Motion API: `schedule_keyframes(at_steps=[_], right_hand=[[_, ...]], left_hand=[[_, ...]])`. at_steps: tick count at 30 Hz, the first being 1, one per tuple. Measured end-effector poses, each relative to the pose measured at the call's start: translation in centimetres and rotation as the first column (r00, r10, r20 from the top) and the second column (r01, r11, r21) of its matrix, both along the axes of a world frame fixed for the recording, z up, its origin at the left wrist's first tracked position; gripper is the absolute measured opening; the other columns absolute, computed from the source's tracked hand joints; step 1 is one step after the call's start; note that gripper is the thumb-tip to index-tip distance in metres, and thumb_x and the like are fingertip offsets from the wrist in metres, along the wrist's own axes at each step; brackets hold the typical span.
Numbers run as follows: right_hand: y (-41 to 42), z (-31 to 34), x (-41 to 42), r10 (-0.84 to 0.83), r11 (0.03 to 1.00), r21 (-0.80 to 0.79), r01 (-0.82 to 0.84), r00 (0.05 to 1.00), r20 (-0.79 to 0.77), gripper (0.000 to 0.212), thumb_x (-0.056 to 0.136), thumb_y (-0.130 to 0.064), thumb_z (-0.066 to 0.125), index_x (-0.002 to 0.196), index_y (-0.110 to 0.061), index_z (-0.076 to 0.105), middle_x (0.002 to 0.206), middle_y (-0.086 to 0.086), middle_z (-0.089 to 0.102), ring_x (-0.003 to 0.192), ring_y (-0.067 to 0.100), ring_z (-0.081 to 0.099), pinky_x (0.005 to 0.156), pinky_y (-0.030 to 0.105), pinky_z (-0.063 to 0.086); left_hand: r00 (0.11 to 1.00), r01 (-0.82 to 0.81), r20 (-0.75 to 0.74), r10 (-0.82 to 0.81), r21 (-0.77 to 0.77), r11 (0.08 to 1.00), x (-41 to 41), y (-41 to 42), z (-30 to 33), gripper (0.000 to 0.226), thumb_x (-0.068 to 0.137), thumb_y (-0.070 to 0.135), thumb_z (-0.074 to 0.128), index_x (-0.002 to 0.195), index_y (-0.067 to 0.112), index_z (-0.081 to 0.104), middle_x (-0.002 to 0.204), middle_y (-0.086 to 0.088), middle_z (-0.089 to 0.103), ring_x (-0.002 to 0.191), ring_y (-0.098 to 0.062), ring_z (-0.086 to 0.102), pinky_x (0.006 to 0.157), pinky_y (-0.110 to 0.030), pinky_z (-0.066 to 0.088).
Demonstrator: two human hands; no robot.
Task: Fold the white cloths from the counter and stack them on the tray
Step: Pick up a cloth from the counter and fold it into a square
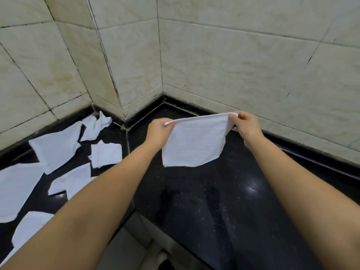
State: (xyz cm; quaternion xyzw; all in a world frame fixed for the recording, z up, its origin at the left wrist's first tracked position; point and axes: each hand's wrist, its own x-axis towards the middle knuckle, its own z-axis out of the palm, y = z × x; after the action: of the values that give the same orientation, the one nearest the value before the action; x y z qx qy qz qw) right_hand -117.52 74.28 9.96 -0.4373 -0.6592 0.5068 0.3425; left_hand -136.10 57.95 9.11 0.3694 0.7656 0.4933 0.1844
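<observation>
My left hand and right hand each pinch a top corner of the white cloth. It hangs down, top edge stretched sideways, above the black surface.

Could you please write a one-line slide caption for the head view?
Both hands, left hand and right hand, hold a white cloth by its top corners above the black counter, loose cloths lying left.

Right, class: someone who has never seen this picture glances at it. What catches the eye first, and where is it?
First, the white cloth held up at centre over the black counter, its top corners pinched by the left hand and right hand. Next, the loose white cloths scattered on the counter to the left.
</observation>
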Motion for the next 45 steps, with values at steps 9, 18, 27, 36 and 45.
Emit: schedule_keyframes(at_steps=[9,18,27,36,45], right_hand=[[-3.1,-1.1,5.0,0.263,0.964,0.054,-0.261,0.964,-0.046,0.022,0.093,-0.008,0.056,0.085,-0.024,0.069,0.085,0.003,0.065,0.080,0.012,0.056,0.077,0.026,0.046],[-9.6,-13.7,11.6,0.523,0.848,-0.286,-0.446,0.791,0.318,0.013,0.089,-0.008,0.062,0.087,-0.016,0.072,0.086,0.004,0.068,0.080,0.010,0.059,0.073,0.017,0.045],[-6.3,-14.8,7.3,0.350,0.934,-0.224,-0.277,0.834,0.427,0.009,0.089,-0.016,0.062,0.082,-0.011,0.064,0.068,0.003,0.050,0.066,0.012,0.046,0.061,0.023,0.039],[-3.2,-16.4,1.5,0.179,0.984,-0.129,-0.125,0.745,0.642,0.013,0.092,-0.021,0.053,0.088,-0.010,0.057,0.082,0.004,0.057,0.073,0.018,0.050,0.062,0.029,0.039],[-3.5,-18.0,1.6,0.084,0.988,0.022,-0.155,0.646,0.759,0.021,0.092,-0.024,0.053,0.111,-0.015,0.054,0.107,0.007,0.057,0.089,0.026,0.058,0.072,0.034,0.047]], left_hand=[[0.995,0.089,0.045,-0.091,0.039,0.995,1.0,-4.6,-2.2,0.012,0.087,0.006,0.062,0.091,0.013,0.071,0.086,0.002,0.067,0.076,-0.001,0.057,0.070,-0.014,0.043],[0.922,0.381,0.164,-0.350,-0.533,0.755,3.7,-11.6,-14.2,0.018,0.087,0.019,0.066,0.072,0.010,0.070,0.067,-0.001,0.058,0.058,-0.003,0.048,0.060,-0.019,0.037],[0.975,0.150,0.213,-0.057,-0.448,0.882,0.8,-9.6,-14.7,0.021,0.088,0.019,0.063,0.084,-0.002,0.066,0.075,-0.003,0.060,0.072,-0.014,0.055,0.072,-0.029,0.043],[0.997,-0.070,-0.062,0.042,-0.568,0.820,-1.2,-3.7,-16.0,0.023,0.091,0.025,0.054,0.069,0.020,0.048,0.066,0.005,0.046,0.070,-0.016,0.049,0.065,-0.031,0.039],[0.930,-0.146,-0.350,-0.109,-0.627,0.765,-1.1,-2.5,-17.8,0.014,0.093,0.025,0.051,0.104,0.017,0.052,0.103,-0.003,0.054,0.100,-0.022,0.054,0.092,-0.038,0.036]])
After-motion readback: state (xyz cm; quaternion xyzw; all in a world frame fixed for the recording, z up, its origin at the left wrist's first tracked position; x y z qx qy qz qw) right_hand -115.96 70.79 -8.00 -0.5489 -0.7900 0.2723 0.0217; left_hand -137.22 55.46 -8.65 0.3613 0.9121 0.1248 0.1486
